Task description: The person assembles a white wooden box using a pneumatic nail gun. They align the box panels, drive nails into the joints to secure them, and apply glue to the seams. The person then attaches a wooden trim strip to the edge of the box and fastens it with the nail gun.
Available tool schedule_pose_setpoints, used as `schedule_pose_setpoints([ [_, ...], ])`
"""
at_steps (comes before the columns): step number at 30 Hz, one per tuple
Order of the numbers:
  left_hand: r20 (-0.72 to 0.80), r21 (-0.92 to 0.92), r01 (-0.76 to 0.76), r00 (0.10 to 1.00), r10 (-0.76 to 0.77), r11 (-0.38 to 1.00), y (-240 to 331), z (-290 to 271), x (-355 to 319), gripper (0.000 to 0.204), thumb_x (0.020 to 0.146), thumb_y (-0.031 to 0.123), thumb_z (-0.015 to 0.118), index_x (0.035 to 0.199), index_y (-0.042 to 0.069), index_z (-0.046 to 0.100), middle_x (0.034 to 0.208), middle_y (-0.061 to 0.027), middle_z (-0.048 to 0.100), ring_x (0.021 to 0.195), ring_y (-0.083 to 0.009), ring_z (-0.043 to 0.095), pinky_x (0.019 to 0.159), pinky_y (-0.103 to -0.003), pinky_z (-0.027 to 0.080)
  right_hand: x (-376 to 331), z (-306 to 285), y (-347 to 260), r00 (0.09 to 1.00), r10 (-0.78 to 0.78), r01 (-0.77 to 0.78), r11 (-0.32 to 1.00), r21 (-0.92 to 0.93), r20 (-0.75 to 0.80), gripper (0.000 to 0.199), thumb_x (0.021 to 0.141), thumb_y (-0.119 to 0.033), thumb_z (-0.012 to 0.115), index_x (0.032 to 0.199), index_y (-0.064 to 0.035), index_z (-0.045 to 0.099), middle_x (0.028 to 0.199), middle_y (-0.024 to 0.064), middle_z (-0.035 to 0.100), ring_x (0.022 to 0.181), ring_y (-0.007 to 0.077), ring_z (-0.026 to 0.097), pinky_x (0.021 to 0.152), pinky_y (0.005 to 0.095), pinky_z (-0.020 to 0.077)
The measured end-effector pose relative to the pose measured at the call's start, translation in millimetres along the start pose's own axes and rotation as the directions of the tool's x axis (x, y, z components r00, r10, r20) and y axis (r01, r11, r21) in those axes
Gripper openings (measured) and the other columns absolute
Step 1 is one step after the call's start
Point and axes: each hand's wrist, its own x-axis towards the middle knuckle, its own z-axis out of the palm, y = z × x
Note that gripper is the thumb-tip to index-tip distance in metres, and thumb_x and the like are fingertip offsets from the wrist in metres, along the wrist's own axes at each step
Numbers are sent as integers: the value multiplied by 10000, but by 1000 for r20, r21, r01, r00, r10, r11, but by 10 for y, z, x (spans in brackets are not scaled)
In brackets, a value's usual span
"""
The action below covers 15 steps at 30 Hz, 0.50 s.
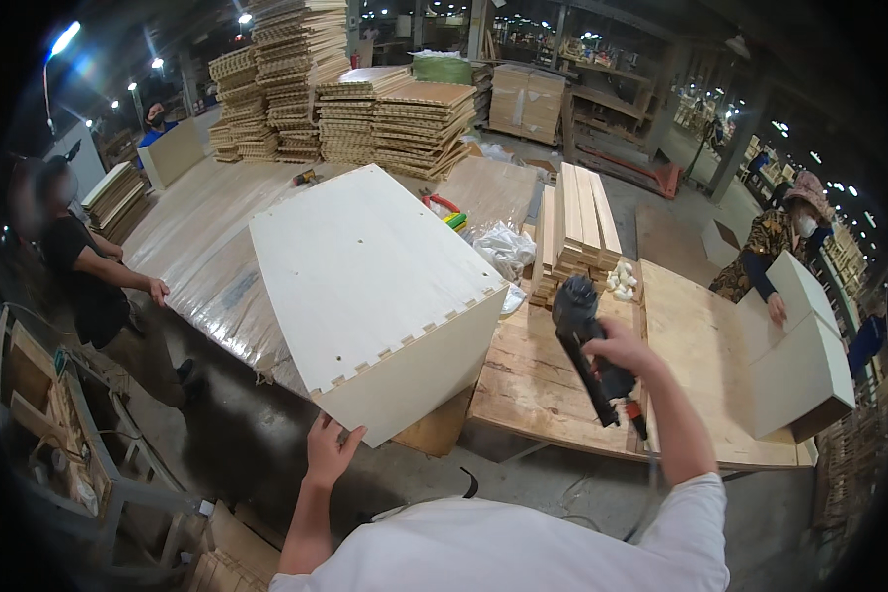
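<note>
The left hand's [332, 452] thumb and fingers were spread apart at the near lower edge of the large white box [370, 271], by its left corner; how firmly they touched it could not be told. The right hand's fingers were clamped around the grip of a black nail gun [582, 331], held up to the right of the box and apart from it. The box itself stood in front of the person, pale panel upward, with small holes in that face and a toothed joint along its near edge. Right of the box, a wooden tabletop [523, 385] carried stacked boards [584, 222] and small white pieces [622, 281]. Crumpled clear plastic [503, 249] lay just beyond the box's right corner, and tall stacks of panels [419, 118] rose behind it. A person in black [79, 261] stood left of the box; far to its right, a co-worker in a patterned top [765, 242] touched a cream carton-like box [794, 331].
</note>
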Motion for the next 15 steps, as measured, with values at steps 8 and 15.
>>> schedule_pose_setpoints([
  [8, 51, -60, -39, 998, 42, 997, -151, 37, 11, 332, 785, 198, 706, 1083, 61, 653, 1211, -210, 572, 1089, -377, 570, 880, -402, 475, -1035, -248, -1955, 989, -148, 145, 976, 165, 2, 293, 824, -111, 603, 1049, 45, 498, 907, 143, 625, 567, 178, 632, 481, 318, 565],
  [15, 69, -89, -40, 997, 46, 995, -262, 64, -17, 380, 782, 149, 714, 1145, 68, 634, 1379, -288, 413, 1141, -411, 550, 853, -397, 497, -926, 43, -2358, 994, -74, 67, 994, 88, 77, 309, 831, -130, 599, 1070, 48, 519, 957, 159, 650, 558, 171, 626, 489, 323, 567],
])
